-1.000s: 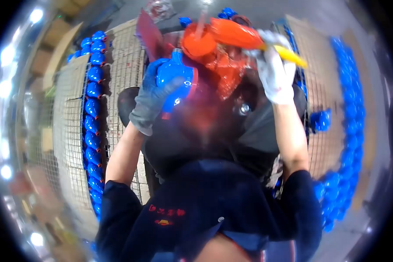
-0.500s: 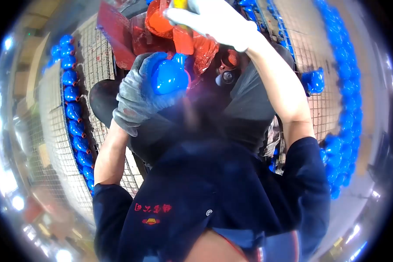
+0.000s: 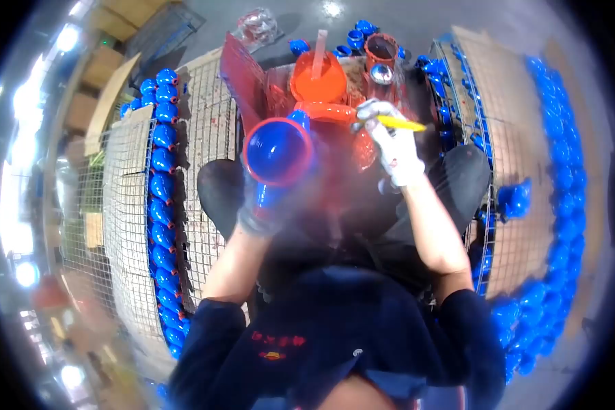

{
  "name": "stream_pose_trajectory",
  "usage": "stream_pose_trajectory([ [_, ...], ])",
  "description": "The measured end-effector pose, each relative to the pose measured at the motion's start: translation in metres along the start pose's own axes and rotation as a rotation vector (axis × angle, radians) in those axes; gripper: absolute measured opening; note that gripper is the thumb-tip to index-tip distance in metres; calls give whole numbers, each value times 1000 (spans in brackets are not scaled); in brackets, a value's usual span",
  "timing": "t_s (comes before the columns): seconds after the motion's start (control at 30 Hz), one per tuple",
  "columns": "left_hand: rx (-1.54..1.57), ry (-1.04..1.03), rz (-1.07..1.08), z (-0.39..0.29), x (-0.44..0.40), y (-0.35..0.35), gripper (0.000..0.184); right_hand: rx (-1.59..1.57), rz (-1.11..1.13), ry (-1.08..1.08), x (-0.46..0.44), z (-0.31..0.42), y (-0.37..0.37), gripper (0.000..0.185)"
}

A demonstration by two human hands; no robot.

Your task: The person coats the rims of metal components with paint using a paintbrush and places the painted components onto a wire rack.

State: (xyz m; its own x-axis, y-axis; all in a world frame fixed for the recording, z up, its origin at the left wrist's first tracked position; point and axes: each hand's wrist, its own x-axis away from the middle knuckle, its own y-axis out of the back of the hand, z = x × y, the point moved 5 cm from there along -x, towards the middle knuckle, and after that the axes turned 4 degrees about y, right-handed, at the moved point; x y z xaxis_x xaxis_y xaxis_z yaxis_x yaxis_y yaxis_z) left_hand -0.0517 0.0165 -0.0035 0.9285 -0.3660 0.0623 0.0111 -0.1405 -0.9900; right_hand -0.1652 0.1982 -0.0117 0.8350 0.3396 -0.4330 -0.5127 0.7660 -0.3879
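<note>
My left hand (image 3: 263,208), in a grey glove, holds a glossy blue pot (image 3: 275,154) with its round, red-rimmed opening facing up. My right hand (image 3: 393,140), in a white glove, is closed on a brush with a yellow handle (image 3: 404,124). The wide orange-red head of the brush (image 3: 324,112) reaches left to the small blue spout (image 3: 298,117) at the pot's top. Just beyond the brush stands an orange-red paint container (image 3: 318,80) with a pale stick (image 3: 319,51) in it.
Rows of blue pots line the left rack (image 3: 162,184) and the far right side (image 3: 564,178). A single blue pot (image 3: 514,199) sits on the right board. A red-stained can (image 3: 381,49) and a clear plastic bag (image 3: 257,27) are at the back.
The pot has been turned so its opening shows. My right hand has come down from the top of the view, bringing the brush lower. The whole view has also shifted.
</note>
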Motion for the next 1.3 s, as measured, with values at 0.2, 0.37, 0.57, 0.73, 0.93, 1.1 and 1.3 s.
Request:
stream_pose_trajectory([
  [0.2,660,285,452,6,-31,-28,56,-39,-210,4,-4,-51,-3,16],
  [0.37,563,-223,228,-63,-20,-19,72,8,-208,121,-31,-36,29,19],
  [0.57,484,-534,139,-108,53,-17,87,317,-277,26,-41,-2,42,23],
  [0.73,50,-828,-5,-118,161,8,95,739,-57,87,-58,-14,92,28],
  [0.93,-608,-1120,-1025,-57,355,82,87,531,-42,57,-55,-27,148,38],
  [1.1,-1294,-616,-2111,-8,490,125,102,787,54,87,-70,-24,147,38],
  [1.3,-1667,56,-2451,-28,508,89,76,669,-1,118,-99,-18,96,38],
])
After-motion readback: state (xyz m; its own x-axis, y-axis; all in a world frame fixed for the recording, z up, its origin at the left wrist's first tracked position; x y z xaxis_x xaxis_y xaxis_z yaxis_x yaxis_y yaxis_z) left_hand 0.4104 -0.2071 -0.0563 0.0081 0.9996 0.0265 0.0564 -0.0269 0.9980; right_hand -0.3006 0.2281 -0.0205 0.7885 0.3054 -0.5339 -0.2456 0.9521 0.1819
